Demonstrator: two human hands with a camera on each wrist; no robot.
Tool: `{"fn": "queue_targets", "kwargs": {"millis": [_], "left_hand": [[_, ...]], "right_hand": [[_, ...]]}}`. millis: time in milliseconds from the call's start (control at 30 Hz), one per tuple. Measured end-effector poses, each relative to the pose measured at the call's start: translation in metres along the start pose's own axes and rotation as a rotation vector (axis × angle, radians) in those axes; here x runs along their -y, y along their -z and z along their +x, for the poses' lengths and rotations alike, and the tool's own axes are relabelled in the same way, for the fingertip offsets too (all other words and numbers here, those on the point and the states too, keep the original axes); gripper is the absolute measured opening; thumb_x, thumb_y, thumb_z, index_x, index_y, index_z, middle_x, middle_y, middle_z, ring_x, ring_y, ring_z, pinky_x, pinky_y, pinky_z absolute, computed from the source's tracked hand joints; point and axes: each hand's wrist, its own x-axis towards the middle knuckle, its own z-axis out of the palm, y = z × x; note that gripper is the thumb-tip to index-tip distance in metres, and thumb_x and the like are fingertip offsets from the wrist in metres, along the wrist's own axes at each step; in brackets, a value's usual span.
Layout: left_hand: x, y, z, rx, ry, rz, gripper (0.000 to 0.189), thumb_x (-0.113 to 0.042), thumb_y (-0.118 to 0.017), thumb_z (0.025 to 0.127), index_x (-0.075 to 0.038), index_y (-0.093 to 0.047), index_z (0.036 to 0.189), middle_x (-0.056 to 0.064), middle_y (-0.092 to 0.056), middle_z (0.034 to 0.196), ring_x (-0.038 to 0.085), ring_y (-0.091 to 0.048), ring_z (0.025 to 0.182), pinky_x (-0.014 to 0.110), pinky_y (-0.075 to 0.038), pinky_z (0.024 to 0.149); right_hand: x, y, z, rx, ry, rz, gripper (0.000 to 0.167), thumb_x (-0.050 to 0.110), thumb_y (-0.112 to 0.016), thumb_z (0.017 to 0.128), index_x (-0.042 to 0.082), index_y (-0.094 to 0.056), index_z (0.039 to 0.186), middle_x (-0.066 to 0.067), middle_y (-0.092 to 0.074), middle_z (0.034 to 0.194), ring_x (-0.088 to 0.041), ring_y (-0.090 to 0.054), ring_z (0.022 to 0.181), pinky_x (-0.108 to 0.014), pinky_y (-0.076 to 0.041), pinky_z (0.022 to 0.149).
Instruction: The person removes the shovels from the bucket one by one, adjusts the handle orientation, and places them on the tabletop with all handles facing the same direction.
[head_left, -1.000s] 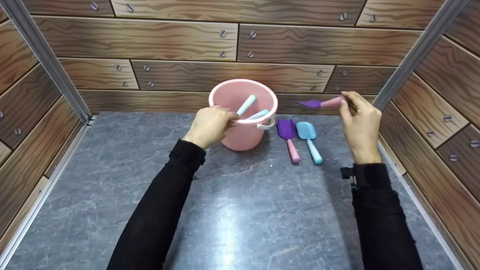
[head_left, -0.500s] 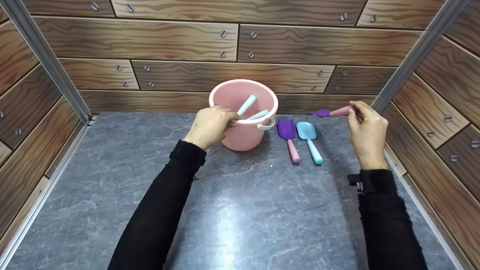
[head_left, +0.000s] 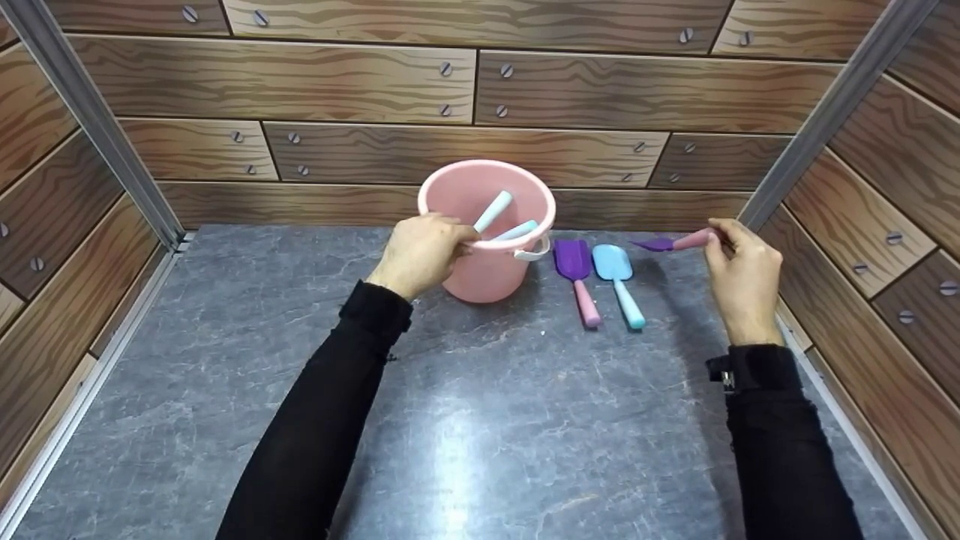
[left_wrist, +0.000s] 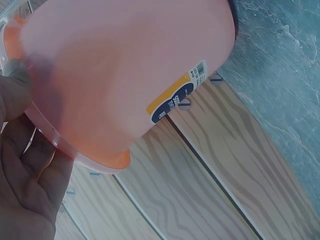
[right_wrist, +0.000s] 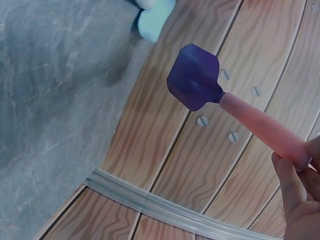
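A pink bucket (head_left: 484,281) with a white handle stands upright near the back wall. My left hand (head_left: 421,251) grips its rim, thumb and fingers on either side of it in the left wrist view. Two pale blue handles (head_left: 493,210) stick up from inside the bucket; their other ends are hidden. My right hand (head_left: 744,281) pinches the end of a toy shovel's pink handle (right_wrist: 260,127). Its purple blade (right_wrist: 195,77) points left, raised above the surface. Between bucket and right hand lie a purple shovel with a pink handle (head_left: 574,261) and a light blue shovel (head_left: 613,262).
The grey marbled surface (head_left: 300,390) extends in front of the bucket. Wood-patterned panels (head_left: 360,82) enclose it at the back and both sides, with metal posts (head_left: 817,112) at the corners. A label (left_wrist: 177,92) shows on the bucket's side.
My right hand has moved right and down, toward the surface, with the pinched shovel. The left hand and bucket have stayed in place, as have the two shovels lying down.
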Motion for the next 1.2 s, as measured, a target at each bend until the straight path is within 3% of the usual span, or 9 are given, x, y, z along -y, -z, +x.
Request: {"fn": "queue_targets", "kwargs": {"millis": [267,300,400,500,733,867,1000,1067,1200], "left_hand": [[-0.001,0.0,0.0,0.001,-0.004,-0.004,0.016,-0.022,-0.085,0.108,-0.024,-0.09,0.124,-0.002,-0.09,0.114,0.03,-0.085,0.116,0.056,-0.071,0.092],[-0.001,0.0,0.0,-0.001,-0.005,-0.003,0.017,-0.023,-0.085,0.108,-0.024,-0.09,0.124,-0.002,-0.09,0.114,0.029,-0.085,0.116,0.055,-0.071,0.092],[-0.001,0.001,-0.001,-0.001,-0.006,0.0,0.016,-0.024,-0.085,0.108,-0.024,-0.09,0.124,-0.003,-0.09,0.115,0.029,-0.085,0.116,0.055,-0.071,0.092],[-0.001,0.0,-0.001,-0.004,-0.008,0.002,0.015,-0.024,-0.085,0.109,-0.024,-0.09,0.123,-0.003,-0.09,0.114,0.029,-0.085,0.116,0.055,-0.071,0.091],[-0.001,0.0,0.0,0.006,-0.002,0.011,0.015,-0.025,-0.084,0.11,-0.024,-0.09,0.123,-0.003,-0.09,0.114,0.029,-0.085,0.116,0.056,-0.07,0.092],[-0.001,0.001,0.0,0.008,-0.002,0.013,0.015,-0.026,-0.084,0.11,-0.025,-0.09,0.123,-0.003,-0.09,0.114,0.03,-0.085,0.115,0.056,-0.071,0.091],[0.0,0.001,0.0,0.01,0.0,0.013,0.014,-0.026,-0.083,0.11,-0.024,-0.09,0.123,-0.002,-0.09,0.114,0.03,-0.084,0.115,0.056,-0.07,0.091],[-0.001,0.001,0.001,0.01,0.003,0.012,0.014,-0.026,-0.083,0.11,-0.024,-0.09,0.123,-0.002,-0.09,0.113,0.031,-0.084,0.115,0.056,-0.07,0.091],[-0.001,0.001,0.001,0.013,0.003,0.013,0.015,-0.027,-0.083,0.11,-0.024,-0.09,0.123,-0.001,-0.09,0.113,0.03,-0.084,0.116,0.056,-0.07,0.093]], "right_hand": [[-0.016,0.001,-0.005,0.015,-0.011,-0.057,0.024,0.001,-0.073,0.111,-0.002,-0.085,0.131,-0.023,-0.087,0.131,-0.046,-0.084,0.123,0.004,-0.038,0.094],[-0.017,0.001,-0.005,0.015,-0.013,-0.065,0.024,0.001,-0.073,0.111,-0.003,-0.085,0.131,-0.023,-0.087,0.131,-0.046,-0.084,0.124,0.001,-0.045,0.098],[-0.021,0.001,-0.006,0.018,-0.015,-0.087,0.024,0.001,-0.073,0.111,-0.003,-0.085,0.132,-0.023,-0.087,0.132,-0.047,-0.084,0.125,-0.027,-0.065,0.108],[-0.024,0.0,-0.007,0.027,-0.016,-0.093,0.024,0.0,-0.073,0.111,-0.004,-0.084,0.132,-0.025,-0.086,0.132,-0.049,-0.084,0.124,-0.061,-0.063,0.107],[-0.027,-0.002,-0.011,0.061,-0.042,-0.111,0.026,0.002,-0.071,0.112,-0.003,-0.084,0.134,-0.025,-0.086,0.133,-0.047,-0.084,0.122,-0.051,-0.063,0.104],[-0.028,-0.003,-0.013,0.079,-0.041,-0.109,0.027,0.001,-0.07,0.112,-0.004,-0.083,0.135,-0.028,-0.085,0.133,-0.052,-0.083,0.122,-0.063,-0.062,0.104],[-0.03,-0.003,-0.016,0.091,-0.047,-0.114,0.027,0.002,-0.07,0.112,-0.004,-0.083,0.135,-0.029,-0.084,0.134,-0.054,-0.083,0.119,-0.065,-0.062,0.101],[-0.031,-0.003,-0.016,0.096,-0.049,-0.126,0.027,0.002,-0.071,0.111,-0.004,-0.083,0.135,-0.029,-0.084,0.134,-0.054,-0.083,0.117,-0.063,-0.061,0.098],[-0.032,-0.002,-0.018,0.112,-0.059,-0.159,0.026,0.003,-0.072,0.109,-0.005,-0.084,0.132,-0.03,-0.085,0.129,-0.05,-0.084,0.108,-0.044,-0.057,0.088]]}}
